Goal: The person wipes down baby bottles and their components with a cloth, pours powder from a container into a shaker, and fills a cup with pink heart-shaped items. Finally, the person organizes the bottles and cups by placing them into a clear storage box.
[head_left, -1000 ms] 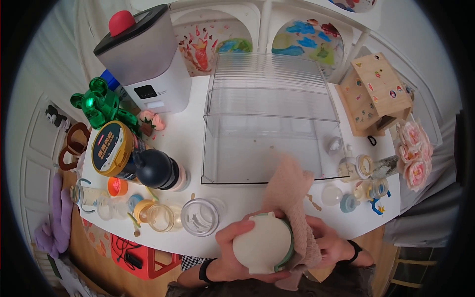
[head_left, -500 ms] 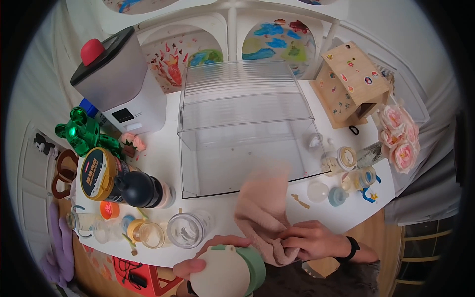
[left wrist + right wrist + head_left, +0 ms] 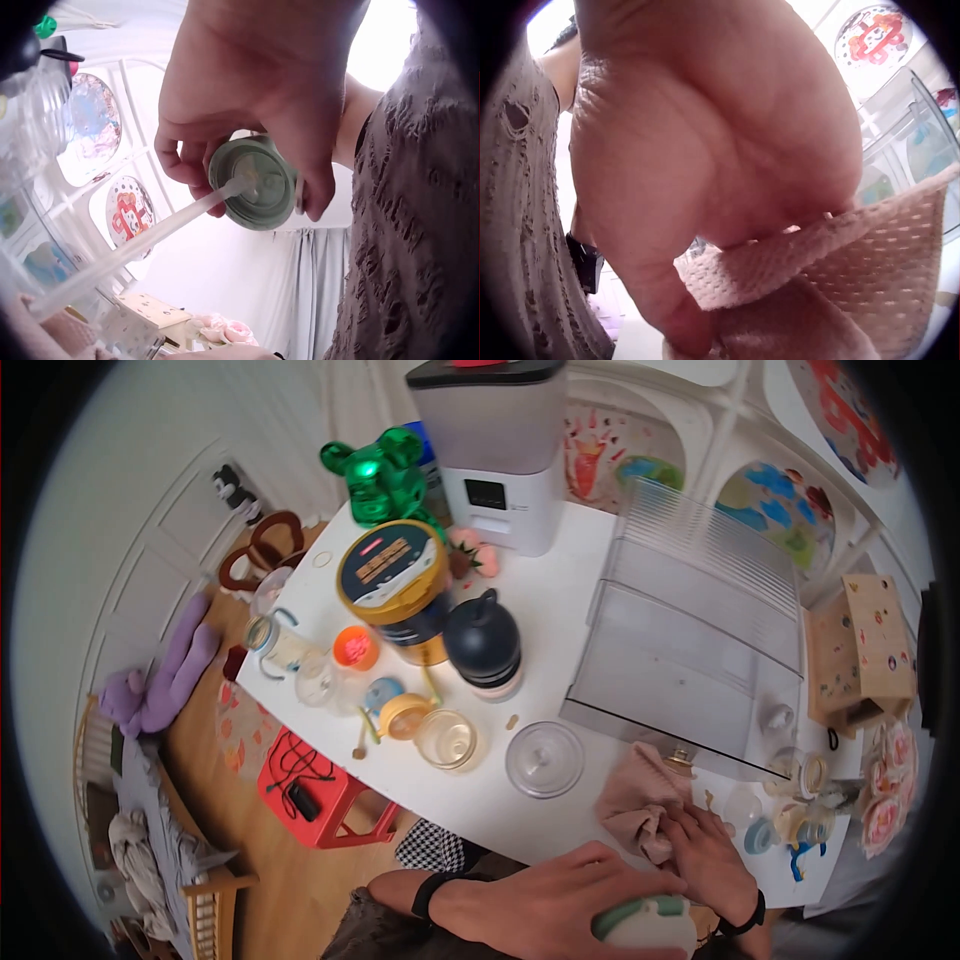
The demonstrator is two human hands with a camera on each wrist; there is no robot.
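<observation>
My left hand [image 3: 550, 905] grips a cream and green bottle lid [image 3: 650, 930] at the near edge of the table. In the left wrist view the green underside of the straw lid [image 3: 255, 202] faces the camera, and a long translucent straw [image 3: 135, 244] sticks out of it. Beside it, my right hand [image 3: 705, 865] holds a bunched pink cloth [image 3: 635, 800] at the table's near right. Thumb and fingers close on the cloth's folds [image 3: 772, 277] in the right wrist view. Left of the cloth stands a clear round jar [image 3: 545, 760].
A clear plastic box [image 3: 670, 660] stands behind the cloth. To the left are a dark round-topped bottle [image 3: 482, 645], a yellow-rimmed tub [image 3: 395, 580], a glass jar [image 3: 447, 740] and a handled baby bottle [image 3: 280, 645]. Small bottle parts [image 3: 760, 835] lie right. A red stool [image 3: 310, 800] is below.
The head view has swung left. My left hand has brought the lid right, close to my right hand, and its back now covers much of it. The cloth stays in the right hand.
</observation>
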